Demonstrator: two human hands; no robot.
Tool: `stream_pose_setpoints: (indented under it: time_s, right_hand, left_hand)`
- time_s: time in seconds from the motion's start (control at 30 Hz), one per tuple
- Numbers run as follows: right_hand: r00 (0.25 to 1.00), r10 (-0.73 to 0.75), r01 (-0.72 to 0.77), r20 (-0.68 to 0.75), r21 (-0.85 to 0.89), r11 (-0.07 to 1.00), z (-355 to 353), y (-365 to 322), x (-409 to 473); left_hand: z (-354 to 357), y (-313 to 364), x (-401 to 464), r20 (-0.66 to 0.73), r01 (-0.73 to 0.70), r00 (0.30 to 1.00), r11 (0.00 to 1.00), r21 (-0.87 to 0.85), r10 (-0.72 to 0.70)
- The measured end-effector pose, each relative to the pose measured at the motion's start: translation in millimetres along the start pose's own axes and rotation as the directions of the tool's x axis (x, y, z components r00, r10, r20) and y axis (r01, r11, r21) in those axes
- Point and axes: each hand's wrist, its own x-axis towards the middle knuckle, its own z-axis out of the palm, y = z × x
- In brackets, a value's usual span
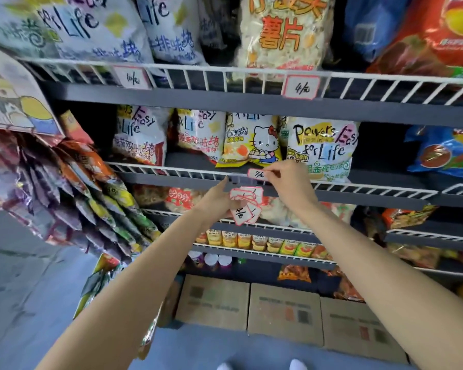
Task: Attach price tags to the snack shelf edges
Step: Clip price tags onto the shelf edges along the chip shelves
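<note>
1. While the right hand (pixel 289 180) reaches up to the wire rail (pixel 171 170) of the middle shelf, its thumb and fingertips pinch a small red-bordered price tag (pixel 257 174) by its right end; the tag lies flat against the rail, with handwriting on its white face
2. Just left of that pinch and a little below it, the left hand (pixel 217 198) holds a fanned bundle of spare tags (pixel 245 205), its fingers curled round them, while its forefinger points straight up and touches the rail beside the tag
3. Directly above the pinched tag stands a yellow snack bag with a cartoon cat (pixel 251 142); to the upper right of the grip stands a white bag printed "Powers Easy for Life" (pixel 322 148), and further left two similar white bags (pixel 142 134)
4. Well above both hands, on the rail of the upper shelf (pixel 251 72), two tags are already hung: one (pixel 300 87) almost straight over the right hand, the other (pixel 131 77) far to the upper left
5. Below the hands run lower shelves (pixel 251 251) with rows of small yellow packets (pixel 259 243) and round tubs (pixel 211 261)
6. Further down, beneath the forearms, three cardboard boxes (pixel 284 308) stand side by side on the floor
7. Far left of the left hand, strips of small foil packets (pixel 91 198) hang in overlapping rows
</note>
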Motion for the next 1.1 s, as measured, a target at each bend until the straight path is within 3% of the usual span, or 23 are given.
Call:
stream_pose_setpoints:
  time_s: [0.3,0.47,0.67,0.77,0.9,1.1]
  right_hand:
    - [1.000,0.010,-0.012,-0.014,-0.123,0.992,13,-3,7]
    - [1.000,-0.002,0.000,-0.010,-0.187,0.982,17,0,11]
    - [0.997,-0.068,0.074,0.030,-0.250,0.966,20,-2,13]
    - [0.992,-0.108,0.122,0.057,-0.360,0.925,28,0,16]
    - [0.983,-0.166,0.183,0.081,-0.536,0.824,37,0,19]
    - [0.980,-0.188,0.192,0.059,-0.497,0.846,48,7,19]
  left_hand:
    - [-8,3,1,0.083,-0.037,0.996,0.998,0.059,0.032]
    - [-21,0,0,0.078,-0.063,0.996,0.968,0.243,0.045]
    - [-35,1,-3,0.110,-0.136,0.990,0.790,0.598,0.087]
    - [-39,1,-2,0.125,-0.148,0.989,0.681,0.717,0.083]
    - [-41,2,2,0.147,-0.168,0.986,0.604,0.779,0.085]
    - [-43,1,5,0.147,-0.177,0.984,0.597,0.782,0.099]
